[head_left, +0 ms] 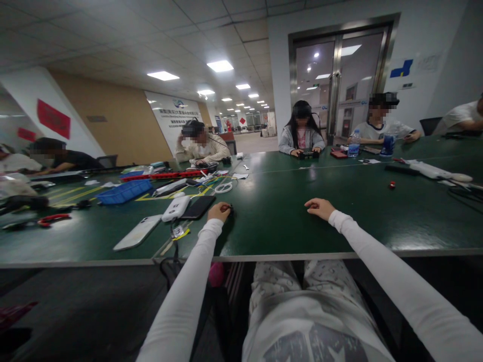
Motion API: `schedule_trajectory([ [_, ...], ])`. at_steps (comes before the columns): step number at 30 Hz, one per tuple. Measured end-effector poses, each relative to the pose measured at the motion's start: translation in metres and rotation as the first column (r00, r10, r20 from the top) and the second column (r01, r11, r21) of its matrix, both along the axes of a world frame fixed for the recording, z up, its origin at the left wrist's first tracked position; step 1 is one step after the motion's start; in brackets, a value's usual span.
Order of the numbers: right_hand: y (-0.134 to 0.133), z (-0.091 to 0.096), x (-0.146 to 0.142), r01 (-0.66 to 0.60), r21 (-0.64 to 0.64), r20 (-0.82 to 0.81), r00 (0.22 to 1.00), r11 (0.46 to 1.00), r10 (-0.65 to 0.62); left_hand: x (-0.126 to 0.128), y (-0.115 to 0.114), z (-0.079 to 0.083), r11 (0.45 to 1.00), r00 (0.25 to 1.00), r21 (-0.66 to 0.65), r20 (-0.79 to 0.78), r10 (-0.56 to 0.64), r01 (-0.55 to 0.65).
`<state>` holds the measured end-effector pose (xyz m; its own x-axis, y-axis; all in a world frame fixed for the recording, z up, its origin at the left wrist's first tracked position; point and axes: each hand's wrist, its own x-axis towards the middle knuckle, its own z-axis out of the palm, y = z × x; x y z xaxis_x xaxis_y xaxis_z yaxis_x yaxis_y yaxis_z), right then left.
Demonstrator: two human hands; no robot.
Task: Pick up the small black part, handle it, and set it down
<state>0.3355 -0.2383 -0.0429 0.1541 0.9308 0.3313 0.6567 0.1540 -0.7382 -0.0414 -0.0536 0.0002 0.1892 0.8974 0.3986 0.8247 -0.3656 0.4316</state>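
Observation:
My left hand is over the green table, its fingers closed around a small dark thing. Only a bit of that thing shows past the fingertips, so its kind is unclear. My right hand hovers at or just above the tabletop, with its fingers loosely bent, slightly apart and nothing in them. Close to my left hand lie a black flat device, a white power bank or similar case and a white phone.
Farther left stands a blue tray, with cables and red-handled pliers around. A small red object lies at right, before a white tool-like object. Across the table sit several people with headsets, near a water bottle.

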Motion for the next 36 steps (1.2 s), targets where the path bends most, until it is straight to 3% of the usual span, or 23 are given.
schedule_trajectory([
  [5, 0.0, 0.0, 0.002, -0.002, 0.007, 0.013, 1.0, 1.0, 0.002, 0.044, -0.014, -0.007, 0.991, 0.992, 0.029, 0.013, -0.128, 0.127],
  [10, 0.0, 0.001, 0.001, -0.075, 0.002, -0.035, 0.997, 0.997, 0.075, 0.112, -0.039, -0.018, 0.952, 0.952, 0.054, 0.031, -0.303, 0.301],
  [15, 0.002, 0.001, -0.001, -0.149, 0.003, -0.036, 0.988, 0.989, 0.149, 0.18, -0.074, -0.025, 0.865, 0.865, 0.056, 0.034, -0.501, 0.499],
  [19, 0.001, 0.004, -0.002, -0.15, 0.03, 0.01, 0.989, 0.988, 0.15, 0.218, -0.099, -0.026, 0.806, 0.807, 0.042, 0.013, -0.591, 0.59],
  [23, 0.002, 0.008, 0.0, -0.106, 0.071, 0.088, 0.991, 0.992, 0.099, 0.237, -0.109, -0.024, 0.793, 0.794, 0.042, -0.006, -0.608, 0.608],
  [27, 0.003, 0.01, 0.002, -0.096, 0.073, 0.118, 0.989, 0.993, 0.087, 0.24, -0.108, -0.023, 0.776, 0.779, 0.08, -0.001, -0.627, 0.625],
  [36, 0.004, 0.008, 0.005, -0.141, 0.022, -0.061, 0.988, 0.99, 0.142, 0.239, -0.109, -0.02, 0.782, 0.777, 0.066, 0.084, -0.624, 0.62],
])
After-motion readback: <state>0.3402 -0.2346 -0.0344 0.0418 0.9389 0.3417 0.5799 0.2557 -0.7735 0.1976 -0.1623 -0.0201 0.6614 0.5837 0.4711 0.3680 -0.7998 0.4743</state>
